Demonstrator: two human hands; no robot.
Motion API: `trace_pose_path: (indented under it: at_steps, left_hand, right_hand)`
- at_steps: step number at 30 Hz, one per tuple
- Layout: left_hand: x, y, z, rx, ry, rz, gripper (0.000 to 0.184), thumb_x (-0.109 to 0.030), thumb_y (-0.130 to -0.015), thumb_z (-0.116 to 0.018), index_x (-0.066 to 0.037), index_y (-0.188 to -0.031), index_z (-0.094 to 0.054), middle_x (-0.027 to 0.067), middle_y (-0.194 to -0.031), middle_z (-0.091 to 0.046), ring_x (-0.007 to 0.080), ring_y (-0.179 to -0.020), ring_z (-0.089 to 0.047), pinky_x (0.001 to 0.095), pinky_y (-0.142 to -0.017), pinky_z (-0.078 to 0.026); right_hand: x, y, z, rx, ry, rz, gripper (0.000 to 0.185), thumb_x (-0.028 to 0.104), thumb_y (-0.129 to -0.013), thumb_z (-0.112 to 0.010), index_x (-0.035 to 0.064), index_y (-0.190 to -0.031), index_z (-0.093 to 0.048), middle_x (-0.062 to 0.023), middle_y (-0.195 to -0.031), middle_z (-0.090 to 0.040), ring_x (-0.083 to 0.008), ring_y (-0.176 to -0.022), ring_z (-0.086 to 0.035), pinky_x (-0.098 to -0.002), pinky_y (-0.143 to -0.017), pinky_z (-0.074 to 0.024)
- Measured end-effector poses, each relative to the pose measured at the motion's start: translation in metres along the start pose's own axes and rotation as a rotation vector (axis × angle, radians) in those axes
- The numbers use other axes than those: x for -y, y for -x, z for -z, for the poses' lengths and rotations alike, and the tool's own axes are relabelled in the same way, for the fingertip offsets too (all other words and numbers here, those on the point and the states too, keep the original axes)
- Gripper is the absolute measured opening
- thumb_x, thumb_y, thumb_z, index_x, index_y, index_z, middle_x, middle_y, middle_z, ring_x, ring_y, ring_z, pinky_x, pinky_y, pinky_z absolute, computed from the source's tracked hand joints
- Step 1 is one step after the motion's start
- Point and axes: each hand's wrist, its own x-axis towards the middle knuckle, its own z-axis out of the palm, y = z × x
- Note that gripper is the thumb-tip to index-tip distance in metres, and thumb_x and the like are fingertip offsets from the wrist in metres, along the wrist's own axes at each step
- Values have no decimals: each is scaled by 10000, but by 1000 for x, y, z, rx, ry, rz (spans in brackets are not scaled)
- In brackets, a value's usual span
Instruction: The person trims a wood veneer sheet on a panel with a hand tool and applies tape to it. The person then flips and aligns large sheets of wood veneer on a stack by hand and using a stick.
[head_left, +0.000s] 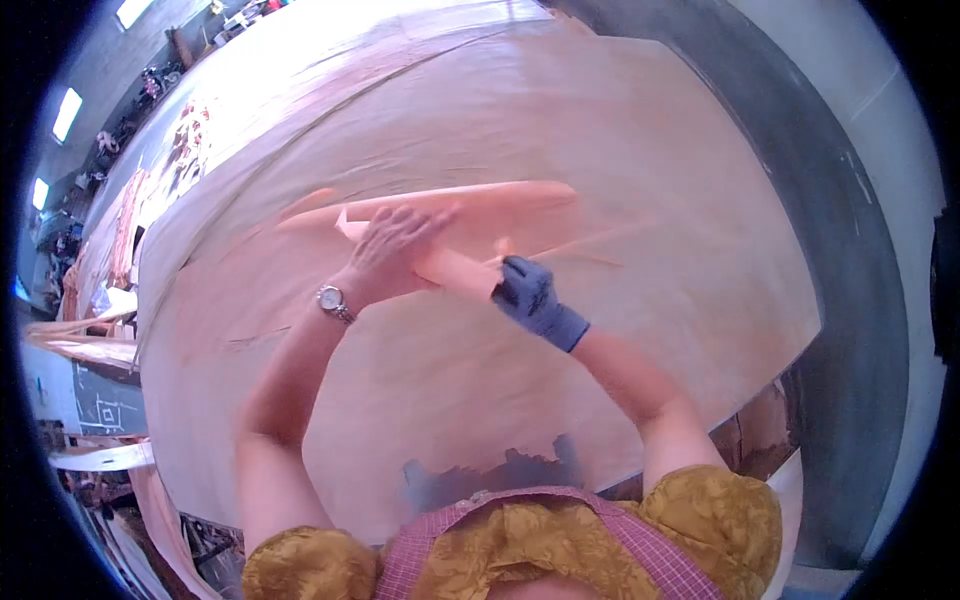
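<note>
Lying across a broad pale sheet (620, 140), a peach strip (462, 273) is gripped at its right end by the curled fingers of the gloved right hand (535, 300) and partly covered by the bare left hand (393, 245), its fingers outstretched; a longer peach piece (510, 197) is seen just beyond.

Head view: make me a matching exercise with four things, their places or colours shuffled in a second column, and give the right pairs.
Things
1. Watch
2. Glove
3. Shirt
4. Strip under the left hand

Places or colours
A. Mustard yellow
B. On the right hand
C. Peach-orange
D. At the left wrist

Right pairs: 1-D, 2-B, 3-A, 4-C
</note>
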Motion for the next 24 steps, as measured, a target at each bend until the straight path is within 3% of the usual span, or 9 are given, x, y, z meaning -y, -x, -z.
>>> trace_pose_path:
  at_steps: [2, 3, 11, 12, 13, 14, 15, 20, 24]
  left_hand:
    - [19, 7, -26, 177, -34, -12, 509, -215, -627, -795, -151, -1106, -633, -11, -952, -656, 202, -886, -571, 402, -815, -403]
    - [22, 23, -20, 64, 10, -32, 257, -142, -693, -726, -151, -938, -649, -49, -785, -644, 188, -854, -568, 391, -732, -386]
    - [191, 245, 0, 70, -656, 255, 72, -154, -866, -558, -128, -890, -621, 49, -846, -622, 229, -890, -588, 428, -875, -442]
    - [202, 285, 24, 272, -693, 507, 107, -135, -892, -529, -122, -934, -626, 71, -878, -631, 256, -924, -595, 446, -905, -433]
    - [230, 357, 35, 162, -648, 660, 139, -135, -904, -511, -108, -956, -636, 109, -902, -635, 294, -946, -601, 456, -897, -444]
    - [220, 407, 68, 390, -554, 1089, 249, -164, -911, -503, -88, -1113, -628, 154, -1056, -642, 318, -1040, -599, 464, -895, -458]
    - [245, 517, 76, -1, -438, 1248, 365, -225, -926, -510, -70, -1249, -578, 164, -1142, -643, 298, -1099, -600, 438, -902, -473]
    - [46, 773, 157, 132, -549, 2102, 391, -258, -904, -551, -55, -1237, -581, 170, -1100, -655, 305, -1011, -619, 453, -819, -487]
    - [-134, 837, 106, 443, -88, 2455, 417, -285, -886, -583, -44, -1226, -584, 175, -1066, -665, 310, -941, -635, 464, -753, -498]
  right_hand:
    - [-6, 0, -17, 2, -54, 38, 230, 223, -755, -720, 100, -912, -605, -117, -814, -582, -312, -737, -601, -417, -633, -485]
    - [9, -3, -28, 24, -64, 59, 237, 220, -756, -717, 97, -927, -608, -118, -826, -583, -312, -751, -603, -417, -639, -488]
    - [0, -35, -147, 273, 392, -211, 204, 217, -888, -562, 175, -1083, -602, -99, -1028, -612, -336, -957, -587, -466, -771, -523]
    - [-11, -37, -154, 283, 412, -265, 202, 212, -887, -559, 174, -1080, -604, -103, -1052, -609, -345, -981, -575, -472, -796, -515]
    - [-20, -35, -161, 296, 428, -317, 200, 207, -886, -556, 172, -1076, -606, -108, -1075, -605, -354, -1006, -563, -479, -821, -507]
    - [-33, -25, -170, 274, 428, -294, 213, 201, -883, -557, 170, -1087, -608, -112, -1098, -602, -354, -1030, -553, -480, -839, -500]
    - [-41, -20, -180, 251, 422, -266, 226, 195, -880, -557, 168, -1098, -609, -117, -1121, -598, -355, -1054, -542, -482, -858, -493]
    - [-15, -25, -178, 234, 473, -321, 342, 136, -833, -602, 156, -1174, -580, -99, -1172, -592, -339, -1076, -534, -450, -906, -474]
    - [-23, -30, -178, 243, 531, -262, 358, 148, -829, -603, 161, -1186, -579, -99, -1167, -593, -341, -1067, -534, -449, -898, -478]
